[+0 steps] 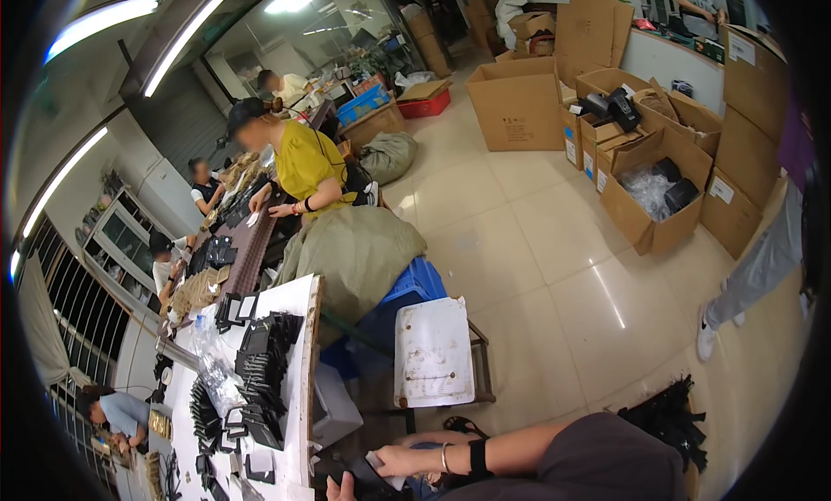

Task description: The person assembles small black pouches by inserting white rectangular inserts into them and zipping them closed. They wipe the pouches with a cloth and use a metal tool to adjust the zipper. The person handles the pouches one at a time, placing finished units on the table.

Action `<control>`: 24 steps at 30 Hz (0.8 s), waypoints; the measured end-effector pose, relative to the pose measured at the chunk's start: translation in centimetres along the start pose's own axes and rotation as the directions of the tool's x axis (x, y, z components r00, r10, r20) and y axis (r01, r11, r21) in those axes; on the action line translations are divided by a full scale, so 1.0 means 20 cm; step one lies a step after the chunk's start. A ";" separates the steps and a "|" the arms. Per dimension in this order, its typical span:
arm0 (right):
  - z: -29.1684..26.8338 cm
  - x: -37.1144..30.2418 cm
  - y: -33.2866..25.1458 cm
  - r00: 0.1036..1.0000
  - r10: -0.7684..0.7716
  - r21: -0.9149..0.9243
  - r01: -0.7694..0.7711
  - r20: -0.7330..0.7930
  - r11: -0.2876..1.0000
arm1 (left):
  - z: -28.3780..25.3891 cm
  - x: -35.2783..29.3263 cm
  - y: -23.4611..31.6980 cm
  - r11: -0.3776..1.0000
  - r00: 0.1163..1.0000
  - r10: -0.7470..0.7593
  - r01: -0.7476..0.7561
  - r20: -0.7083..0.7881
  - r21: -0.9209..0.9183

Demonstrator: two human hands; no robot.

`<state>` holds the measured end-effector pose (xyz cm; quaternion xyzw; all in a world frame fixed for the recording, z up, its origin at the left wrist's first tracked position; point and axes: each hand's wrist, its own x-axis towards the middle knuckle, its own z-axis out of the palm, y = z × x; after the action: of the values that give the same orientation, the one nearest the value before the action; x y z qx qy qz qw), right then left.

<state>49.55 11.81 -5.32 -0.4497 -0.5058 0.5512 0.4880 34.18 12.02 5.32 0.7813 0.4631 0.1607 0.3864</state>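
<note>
The right hand (pixel 400 460) lies low at the bottom edge, its forearm coming in from the right with a bracelet and a dark wristband (pixel 478 458) on the wrist; its fingers are curled onto a small white slip (pixel 379 460) and the dark flat case (pixel 368 484) beneath it, apparently pinning the slip against the case so it stays put. The left hand (pixel 340 488) shows only as a thumb and a bit of palm just left of the case, propping it from below; whether its fingers are spread or curled I cannot tell, since the frame cuts them off. Directly left of both hands runs the white bench (pixel 286 298), edge-on; stacks of black cases (pixel 264 371) stand in rows on it, close enough to reach without rising, with clear bags (pixel 212 362) further left. Above the right hand stands a stool with a scuffed white seat (pixel 433 352); beyond it a blue crate (pixel 415 285) under an olive sack (pixel 359 250). Far above, a person in a yellow shirt (pixel 303 159) works at another bench; open cardboard boxes (pixel 649 198) sit up to the right on the tiled floor (pixel 537 241).
</note>
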 end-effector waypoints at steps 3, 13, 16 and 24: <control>-0.06 0.01 0.03 0.943 0.064 0.233 -0.146 0.327 0.961 | -0.02 0.01 -0.02 0.997 0.998 -0.013 0.009 0.053 0.072; -0.07 0.03 0.12 0.998 -0.054 -0.002 0.054 0.032 0.999 | 0.05 0.09 -0.03 0.969 0.993 -0.120 0.115 -0.010 -0.221; -0.04 0.02 0.10 0.993 -0.019 -0.038 0.015 -0.119 0.999 | 0.06 0.11 -0.08 0.998 0.999 -0.013 0.015 0.034 -0.068; -0.11 0.02 0.11 0.937 0.105 0.265 -0.200 0.333 0.943 | 0.03 0.14 -0.06 0.994 0.997 -0.015 0.024 0.081 -0.105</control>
<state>51.49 12.49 -7.67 -0.3168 -0.4524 0.7215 0.4178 35.30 14.45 3.67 0.7610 0.4457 0.1497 0.4470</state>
